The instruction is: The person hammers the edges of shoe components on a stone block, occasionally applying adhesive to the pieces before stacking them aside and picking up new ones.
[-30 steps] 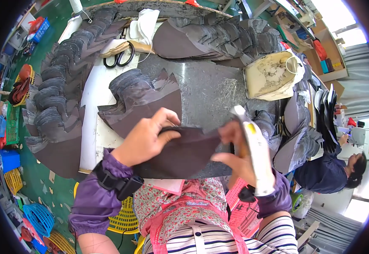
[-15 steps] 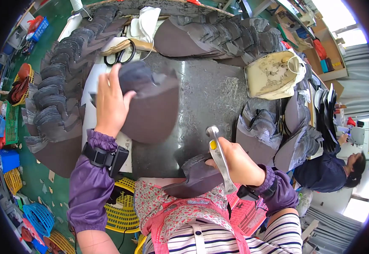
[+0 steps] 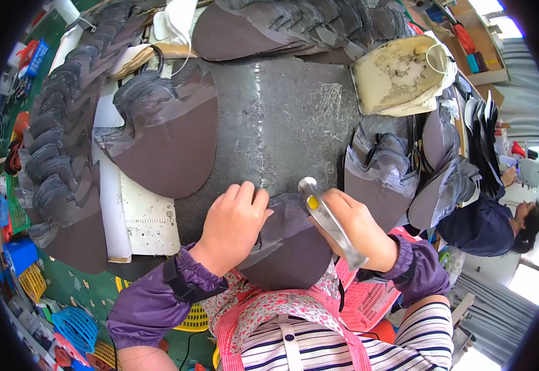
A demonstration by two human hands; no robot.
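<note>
My right hand (image 3: 357, 226) is closed around a shoemaker's hammer (image 3: 331, 226), whose long curved metal head shows a yellow spot at its eye. Beneath it, at the table's near edge, lies a dark brown shoe upper piece (image 3: 294, 260) with a grey band along its far side. My left hand (image 3: 235, 226) has its fingers curled at this piece's left edge; its fingertips are partly hidden. Another shoe upper piece (image 3: 164, 145) rests flat at the left of the dark work surface (image 3: 282, 130), partly over a white board (image 3: 149, 226).
Overlapping rows of upper pieces (image 3: 62, 167) line the left and the far side (image 3: 245, 34). A stained cream container (image 3: 396, 74) stands far right, with more pieces (image 3: 377, 185) nearer me. Scissors (image 3: 157, 59) lie far left. A co-worker (image 3: 483, 222) sits at right.
My left hand has let go of the piece at left, now lying flat, and moved right and nearer to the piece by the hammer. My view has shifted somewhat.
</note>
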